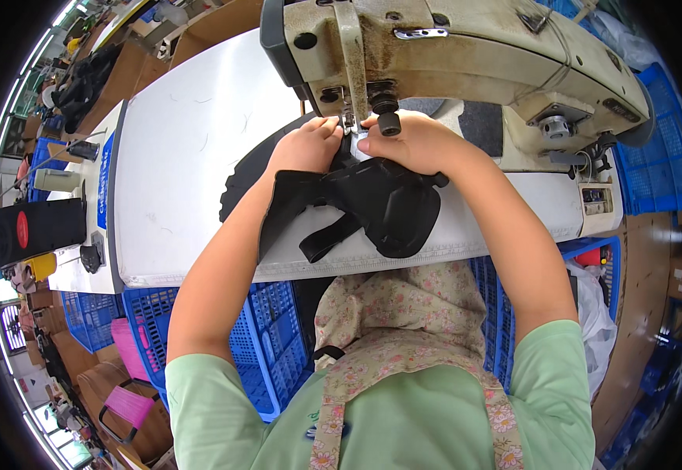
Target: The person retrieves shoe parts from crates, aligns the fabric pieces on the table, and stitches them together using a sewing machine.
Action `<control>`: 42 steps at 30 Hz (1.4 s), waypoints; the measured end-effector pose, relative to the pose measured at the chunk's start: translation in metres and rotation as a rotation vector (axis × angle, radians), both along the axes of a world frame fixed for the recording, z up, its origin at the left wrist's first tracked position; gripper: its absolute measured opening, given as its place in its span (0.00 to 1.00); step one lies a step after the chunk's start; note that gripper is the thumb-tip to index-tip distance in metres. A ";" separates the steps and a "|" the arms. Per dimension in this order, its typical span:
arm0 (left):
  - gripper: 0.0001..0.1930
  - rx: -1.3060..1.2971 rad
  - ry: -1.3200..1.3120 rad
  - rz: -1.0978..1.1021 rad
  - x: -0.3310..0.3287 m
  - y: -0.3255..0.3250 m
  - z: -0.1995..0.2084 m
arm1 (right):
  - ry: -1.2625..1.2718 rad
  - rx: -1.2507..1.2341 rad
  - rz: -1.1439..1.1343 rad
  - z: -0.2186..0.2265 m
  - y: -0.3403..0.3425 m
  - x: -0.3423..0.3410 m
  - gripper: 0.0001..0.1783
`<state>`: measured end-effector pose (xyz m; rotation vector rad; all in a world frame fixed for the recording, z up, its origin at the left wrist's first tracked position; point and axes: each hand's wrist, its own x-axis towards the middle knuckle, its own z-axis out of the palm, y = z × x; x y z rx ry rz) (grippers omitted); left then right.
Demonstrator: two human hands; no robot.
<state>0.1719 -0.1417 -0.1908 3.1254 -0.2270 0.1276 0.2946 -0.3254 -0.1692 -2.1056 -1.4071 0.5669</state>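
A black fabric piece (400, 205) with a strap-like loop lies under the needle of a beige sewing machine (466, 55). Part of it hangs over the front edge of the white table, and a wider black part spreads to the left of the needle. My left hand (307, 146) is closed on the piece just left of the presser foot (349, 121), fingertips close to it. On the other side, my right hand (413, 144) grips the piece between thumb and fingers. The machine head partly hides the right fingertips, and the stitching spot is mostly covered.
The white table (180, 172) extends left of my hands, with loose threads on it. Blue plastic crates (274, 333) stand below its front edge, near my lap. At the right are a white plastic bag (594, 321) and another blue crate (654, 145).
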 end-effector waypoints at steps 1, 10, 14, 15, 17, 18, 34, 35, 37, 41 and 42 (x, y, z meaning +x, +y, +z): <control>0.18 0.002 -0.001 0.010 0.001 0.000 0.000 | -0.004 -0.028 0.000 -0.002 0.001 0.002 0.28; 0.18 -0.006 0.050 0.027 0.006 0.002 0.001 | 0.041 0.016 -0.018 -0.005 0.002 0.004 0.30; 0.22 -0.014 0.024 0.016 0.005 0.007 -0.005 | 0.103 -0.086 -0.053 0.005 0.004 -0.002 0.26; 0.22 -0.016 0.023 0.014 0.006 0.005 -0.004 | 0.102 -0.088 -0.056 0.004 0.003 -0.001 0.26; 0.17 0.012 0.052 0.020 0.010 -0.002 -0.001 | 0.142 -0.078 -0.083 0.001 -0.002 0.003 0.26; 0.17 0.010 0.050 0.015 0.011 -0.002 -0.003 | 0.141 -0.079 -0.088 0.001 -0.003 0.003 0.26; 0.27 -1.244 0.102 0.262 -0.142 -0.021 0.071 | 0.006 0.029 0.033 -0.013 0.004 0.010 0.33; 0.30 -1.391 0.148 0.478 -0.132 -0.024 0.057 | 0.004 0.040 0.012 -0.014 0.003 0.008 0.34; 0.32 -1.521 0.208 0.681 -0.108 -0.019 0.041 | 0.000 0.056 -0.030 -0.010 0.000 0.003 0.34; 0.30 -1.445 -0.069 0.537 -0.072 0.013 0.041 | 0.105 -0.048 -0.251 0.005 0.006 -0.023 0.36; 0.28 -1.331 -0.126 0.489 -0.058 0.020 0.041 | 0.076 -0.087 -0.327 0.011 0.007 -0.030 0.36</control>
